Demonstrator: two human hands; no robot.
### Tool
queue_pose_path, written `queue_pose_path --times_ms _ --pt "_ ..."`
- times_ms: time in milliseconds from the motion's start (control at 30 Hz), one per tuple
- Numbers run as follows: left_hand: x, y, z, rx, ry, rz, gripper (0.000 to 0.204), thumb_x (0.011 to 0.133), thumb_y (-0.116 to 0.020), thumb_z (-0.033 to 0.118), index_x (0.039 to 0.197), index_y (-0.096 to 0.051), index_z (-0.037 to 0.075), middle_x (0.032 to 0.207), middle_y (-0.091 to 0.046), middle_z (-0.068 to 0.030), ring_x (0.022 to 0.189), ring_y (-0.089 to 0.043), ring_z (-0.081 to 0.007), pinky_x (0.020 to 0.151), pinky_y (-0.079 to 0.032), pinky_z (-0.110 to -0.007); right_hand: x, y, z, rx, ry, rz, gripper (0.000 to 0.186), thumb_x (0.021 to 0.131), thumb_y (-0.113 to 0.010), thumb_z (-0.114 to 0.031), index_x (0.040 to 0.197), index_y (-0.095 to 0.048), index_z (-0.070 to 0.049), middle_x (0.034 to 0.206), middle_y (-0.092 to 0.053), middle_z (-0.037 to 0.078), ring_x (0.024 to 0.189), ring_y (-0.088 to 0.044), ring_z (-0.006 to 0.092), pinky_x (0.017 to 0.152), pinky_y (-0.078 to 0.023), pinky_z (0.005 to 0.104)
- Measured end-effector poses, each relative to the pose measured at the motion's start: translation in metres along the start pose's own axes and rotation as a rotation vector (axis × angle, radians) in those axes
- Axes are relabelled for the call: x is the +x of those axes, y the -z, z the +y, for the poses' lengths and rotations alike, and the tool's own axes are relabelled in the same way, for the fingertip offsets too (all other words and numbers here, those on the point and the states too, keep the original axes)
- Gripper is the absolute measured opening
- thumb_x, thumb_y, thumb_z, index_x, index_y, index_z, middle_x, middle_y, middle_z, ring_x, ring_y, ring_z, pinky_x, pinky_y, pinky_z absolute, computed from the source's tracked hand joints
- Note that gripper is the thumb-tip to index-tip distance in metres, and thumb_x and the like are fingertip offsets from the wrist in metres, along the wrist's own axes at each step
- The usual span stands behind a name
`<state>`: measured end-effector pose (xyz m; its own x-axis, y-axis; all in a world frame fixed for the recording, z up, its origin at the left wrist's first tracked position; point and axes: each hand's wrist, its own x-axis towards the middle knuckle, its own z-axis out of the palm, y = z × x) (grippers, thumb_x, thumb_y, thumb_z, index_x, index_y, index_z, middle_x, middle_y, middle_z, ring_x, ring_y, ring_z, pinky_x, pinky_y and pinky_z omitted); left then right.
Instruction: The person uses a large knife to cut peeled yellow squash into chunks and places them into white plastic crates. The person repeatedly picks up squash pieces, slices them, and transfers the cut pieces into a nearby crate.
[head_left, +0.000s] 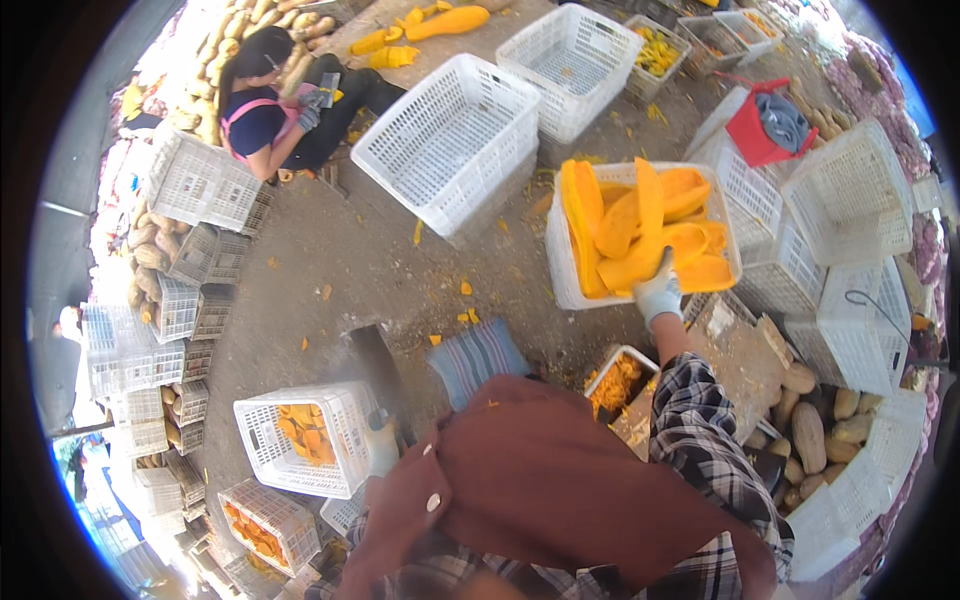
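Gripping a long orange squash slice (648,235) over the heaped white crate (560,270), the gloved right hand (658,293) could topple neighbouring slices. Left hand (381,445): grip unclear.

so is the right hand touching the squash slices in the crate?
Touching. The head view shows the gloved right hand lying directly on an orange squash slice in the white crate, no gap.

Long orange pumpkin slices (640,230), peeled and curved, stand on end, packed in a white lattice crate (560,270). The gloved right hand (657,292) grips one slice at the crate's near edge.
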<state>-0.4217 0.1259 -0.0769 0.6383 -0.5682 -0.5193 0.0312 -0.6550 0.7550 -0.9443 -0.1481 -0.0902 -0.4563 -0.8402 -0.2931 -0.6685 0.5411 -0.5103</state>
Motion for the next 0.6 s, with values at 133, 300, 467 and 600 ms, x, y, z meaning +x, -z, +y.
queue_pose_path --times_ms 133,300,467,600 --pt "0.034 -0.001 -0.036 0.100 -0.024 -0.018 0.034 0.084 -0.070 0.009 0.116 -0.060 0.001 0.091 -0.063 -0.0061 0.072 -0.057 -0.0153 0.061 -0.047 -0.030 0.030 0.006 0.083 0.521 -0.246 0.070 0.082 0.075 -0.068 -0.004 0.149 -0.033 -0.007 0.125 -0.060 0.020 0.111 -0.062 0.0289 0.094 -0.049 0.0335" --pt "0.040 -0.016 -0.017 0.283 0.005 -0.060 0.030 0.086 -0.068 0.012 0.114 -0.060 0.002 0.092 -0.063 -0.0064 0.073 -0.057 -0.0159 0.062 -0.047 -0.031 0.047 -0.030 0.105 0.604 -0.263 0.262 0.071 0.079 -0.069 -0.003 0.144 -0.041 -0.004 0.127 -0.058 0.018 0.112 -0.060 0.0252 0.093 -0.049 0.0325" --pt "0.032 -0.029 0.004 0.163 -0.020 -0.132 0.030 0.086 -0.068 0.010 0.114 -0.059 0.002 0.092 -0.062 -0.0079 0.073 -0.057 -0.0155 0.060 -0.047 -0.031 0.058 -0.034 0.016 0.200 0.065 0.338 0.072 0.082 -0.072 -0.028 0.142 -0.042 -0.003 0.129 -0.057 0.025 0.118 -0.057 0.0371 0.098 -0.047 0.0415" --pt "0.006 -0.042 0.026 0.130 0.035 -0.065 0.033 0.085 -0.068 0.008 0.116 -0.057 0.002 0.091 -0.061 -0.0086 0.070 -0.057 -0.0154 0.056 -0.046 -0.029 0.106 -0.047 -0.039 0.261 -0.061 0.218 0.076 0.083 -0.067 -0.044 0.141 -0.043 -0.002 0.132 -0.054 0.029 0.120 -0.054 0.0440 0.101 -0.044 0.0472"
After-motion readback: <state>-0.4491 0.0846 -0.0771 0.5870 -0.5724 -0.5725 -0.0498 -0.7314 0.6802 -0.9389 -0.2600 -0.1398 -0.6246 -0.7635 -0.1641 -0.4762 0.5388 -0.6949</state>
